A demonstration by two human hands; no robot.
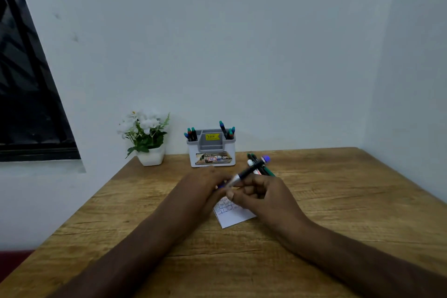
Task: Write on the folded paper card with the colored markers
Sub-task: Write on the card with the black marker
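Wood-grain counter [338, 213] in corner of pale walls; dark window [26, 94] at left. Potted white flowers [145, 138] and grey organizer [212, 150] with markers stand at back edge. Folded card [233, 216] lies mid-counter, partly written. Right hand [263, 195] grip grasping marker [246, 173] above card; left hand [203, 187] pinches its blue tip end. Loose markers [260, 167] lie behind hands.

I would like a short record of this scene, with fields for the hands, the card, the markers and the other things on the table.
right hand: holds a marker with a purple end
left hand: meets the marker's lower end; grip unclear
card: white, flat on the wooden table, several handwritten lines, partly under the hands
loose markers: small pile behind the right hand
organizer: grey and white, markers in both side slots
plant: white flowers, white pot, left of the organizer
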